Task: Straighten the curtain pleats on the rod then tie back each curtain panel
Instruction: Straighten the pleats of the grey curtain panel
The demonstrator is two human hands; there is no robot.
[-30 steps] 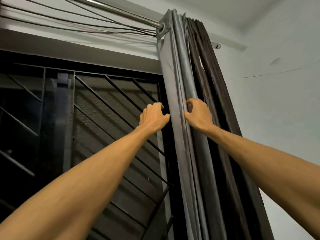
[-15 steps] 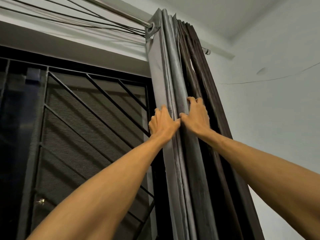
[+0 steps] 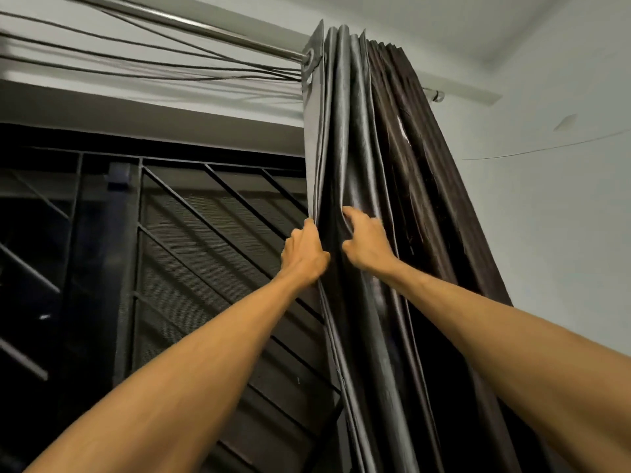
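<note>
A dark curtain panel [image 3: 386, 158] hangs bunched in tight pleats from a metal rod [image 3: 211, 27] at the upper right of the window. Its left folds are shiny grey, its right folds dark brown. My left hand [image 3: 304, 257] grips the leftmost grey pleat edge at about mid height. My right hand [image 3: 367, 240] pinches a neighbouring pleat just to the right, fingers curled into the fabric. A dark fold is spread between the two hands. The curtain's lower end is out of view.
A black window grille [image 3: 205, 254] with diagonal bars fills the left. Several thin cords [image 3: 136, 59] run along the wall under the rod. A pale wall [image 3: 553, 216] stands right of the curtain, with a thin wire [image 3: 546, 148] across it.
Both hands have come in from the window side onto the pleats and now hold fabric, pulled slightly apart so a fold opens between them. The camera has shifted left.
</note>
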